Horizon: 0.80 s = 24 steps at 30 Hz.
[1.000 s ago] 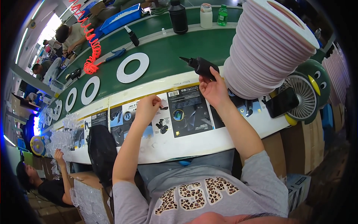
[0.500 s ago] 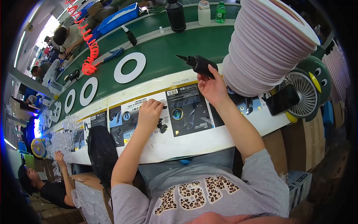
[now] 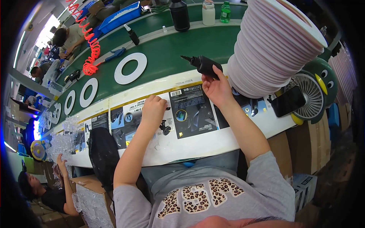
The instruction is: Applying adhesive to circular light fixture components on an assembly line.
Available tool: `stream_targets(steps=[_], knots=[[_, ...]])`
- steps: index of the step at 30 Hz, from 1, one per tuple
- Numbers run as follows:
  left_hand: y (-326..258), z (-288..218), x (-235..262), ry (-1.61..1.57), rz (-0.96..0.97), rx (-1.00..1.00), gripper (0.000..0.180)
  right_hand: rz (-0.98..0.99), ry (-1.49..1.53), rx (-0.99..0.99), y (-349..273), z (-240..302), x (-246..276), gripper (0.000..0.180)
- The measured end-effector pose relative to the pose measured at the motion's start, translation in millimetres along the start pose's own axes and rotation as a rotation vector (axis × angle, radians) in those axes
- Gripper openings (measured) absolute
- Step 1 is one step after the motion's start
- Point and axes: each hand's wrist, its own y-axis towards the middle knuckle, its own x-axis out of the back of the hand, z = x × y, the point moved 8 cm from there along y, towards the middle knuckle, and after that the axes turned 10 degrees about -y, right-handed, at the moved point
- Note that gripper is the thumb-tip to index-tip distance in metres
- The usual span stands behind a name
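My right hand (image 3: 217,88) is closed around a black squeeze bottle (image 3: 208,67) with a pointed nozzle, tilted so that the tip points left over the green belt. Just left of centre, my left hand (image 3: 154,109) rests over the printed cardboard sheets (image 3: 192,114) with its fingers curled together. Whatever its fingertips may hold is hidden. Flat white rings (image 3: 130,68) lie in a row on the green conveyor belt (image 3: 163,57). Right of my right hand rises a tall, leaning stack of white rings (image 3: 266,49).
A phone (image 3: 289,102) leans on a small fan (image 3: 310,97) at the right. Behind the belt stand a large black bottle (image 3: 179,17), a white jar (image 3: 208,13) and a green bottle (image 3: 225,12). A red coiled hose (image 3: 91,57) hangs at left. A co-worker's hand (image 3: 61,163) is lower left.
The rings on the belt have shifted slightly left. My left hand has moved up a little, while my right hand holds the bottle nearly still. The co-worker at left has shifted slightly.
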Motion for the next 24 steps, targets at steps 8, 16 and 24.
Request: stream_targets(steps=[8,16,24], knots=[[3.5,-12.4,-9.2,0.14,0.048,-0.126,0.005,-0.001,-0.01,-0.002,1.0,0.6,1.9,0.027],[9.3,-21.4,-11.9,0.112,-0.002,-0.178,0.002,-0.007,-0.016,0.01,-0.5,1.8,-0.3,0.029],[15.1,-39.3,-23.7,0.047,0.078,-0.235,0.003,-0.019,-0.012,0.007,-0.8,1.1,-0.3,0.028]])
